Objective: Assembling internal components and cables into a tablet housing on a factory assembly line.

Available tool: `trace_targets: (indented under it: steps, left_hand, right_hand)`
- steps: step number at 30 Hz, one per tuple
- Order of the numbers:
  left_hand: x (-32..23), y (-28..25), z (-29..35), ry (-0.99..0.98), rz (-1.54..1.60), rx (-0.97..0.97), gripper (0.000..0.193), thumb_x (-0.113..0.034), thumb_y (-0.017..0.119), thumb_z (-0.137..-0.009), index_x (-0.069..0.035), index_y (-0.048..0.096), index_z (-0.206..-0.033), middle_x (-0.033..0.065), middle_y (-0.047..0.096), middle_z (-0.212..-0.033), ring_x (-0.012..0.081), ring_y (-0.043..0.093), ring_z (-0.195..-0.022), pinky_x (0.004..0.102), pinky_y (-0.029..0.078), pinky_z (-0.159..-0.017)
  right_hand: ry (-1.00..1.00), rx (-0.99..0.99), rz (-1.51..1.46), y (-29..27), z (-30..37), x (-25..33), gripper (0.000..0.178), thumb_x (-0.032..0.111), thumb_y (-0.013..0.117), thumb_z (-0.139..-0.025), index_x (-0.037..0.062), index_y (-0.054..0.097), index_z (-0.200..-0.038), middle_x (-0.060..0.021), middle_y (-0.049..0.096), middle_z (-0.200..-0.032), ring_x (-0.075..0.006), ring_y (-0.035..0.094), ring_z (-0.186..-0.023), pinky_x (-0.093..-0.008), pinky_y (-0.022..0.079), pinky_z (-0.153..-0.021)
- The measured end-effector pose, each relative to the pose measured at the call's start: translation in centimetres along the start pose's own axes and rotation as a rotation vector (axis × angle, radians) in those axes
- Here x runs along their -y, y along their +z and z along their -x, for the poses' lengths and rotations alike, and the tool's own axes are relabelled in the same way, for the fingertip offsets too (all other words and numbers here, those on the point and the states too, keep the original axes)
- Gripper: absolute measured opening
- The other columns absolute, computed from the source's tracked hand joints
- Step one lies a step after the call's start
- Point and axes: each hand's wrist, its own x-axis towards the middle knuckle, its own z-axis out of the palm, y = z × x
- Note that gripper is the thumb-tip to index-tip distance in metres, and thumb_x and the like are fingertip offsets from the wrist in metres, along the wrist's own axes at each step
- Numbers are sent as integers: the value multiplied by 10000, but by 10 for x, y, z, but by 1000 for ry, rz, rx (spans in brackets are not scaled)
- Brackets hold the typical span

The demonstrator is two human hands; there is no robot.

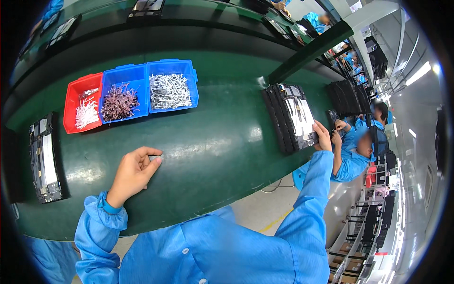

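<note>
My right hand [323, 136] reaches out to the right and grips the near right edge of a flat electronic device assembly [299, 113]. That assembly has a black frame with a white panel and lies on top of a stack of black units [279, 120]. Over the middle left of the green table, my left hand [135, 171] is closed, its thumb and forefinger brought together. A small greyish spot shows between those fingertips, too small to name. Another assembly [46, 161], black with a long silver-white panel, lies at the far left.
Beyond my left hand stand a red bin [71, 102] with white strips and two blue bins, one of dark reddish pieces [119, 102], one of silvery-white pieces [170, 91]. A green post [312, 52] rises behind the stack. Co-workers [357, 151] sit at right beside more black units [347, 97].
</note>
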Motion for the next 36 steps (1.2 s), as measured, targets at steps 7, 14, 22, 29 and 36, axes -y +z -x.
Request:
trace_targets:
  steps: [7, 14, 22, 29, 36]
  left_hand:
    - [1, 0, 0, 5, 2, 5, 243, -122, 678, -997, 45, 684, -1173, -49, 456, -583, 33, 444, -452, 258, 360, -389]
    - [1, 0, -2, 19, -9, -5, 224, -110, 679, -992, 41, 688, -1158, -39, 464, -572, 41, 452, -444, 263, 351, -404]
    - [6, 1, -1, 29, -12, -14, 212, -107, 682, -990, 40, 693, -1142, -35, 472, -557, 41, 452, -446, 267, 335, -436]
    - [16, 1, -2, 139, -76, -23, 241, -112, 669, -1006, 31, 677, -1200, -67, 433, -604, 20, 406, -466, 237, 353, -380]
    - [11, 2, -2, 138, -51, -75, 200, -109, 704, -948, 18, 723, -1100, 6, 479, -546, 77, 425, -498, 317, 334, -482]
  right_hand:
    - [-28, 14, 114, 7, 0, 8, 475, 150, 677, -1014, -60, 568, -1426, -116, 721, -1215, -157, 707, -1020, -285, 563, -892]
    - [-99, 59, 463, -2, -11, 14, 491, 202, 723, -1000, -63, 603, -1394, -109, 712, -1253, -151, 666, -1098, -284, 493, -994]
    - [-91, -116, 850, 94, -15, 48, 1043, 631, 783, -847, -88, 430, -1515, -287, 679, -1261, -248, 683, -1053, -339, 545, -874]
    - [104, -265, 595, 90, -58, 50, 789, 631, 641, -969, -132, 696, -1164, -80, 690, -1025, -125, 579, -868, -293, 455, -778]
    - [58, -287, 504, 101, -72, 44, 543, 528, 688, -978, -11, 748, -955, -36, 647, -825, -132, 545, -722, -285, 413, -632]
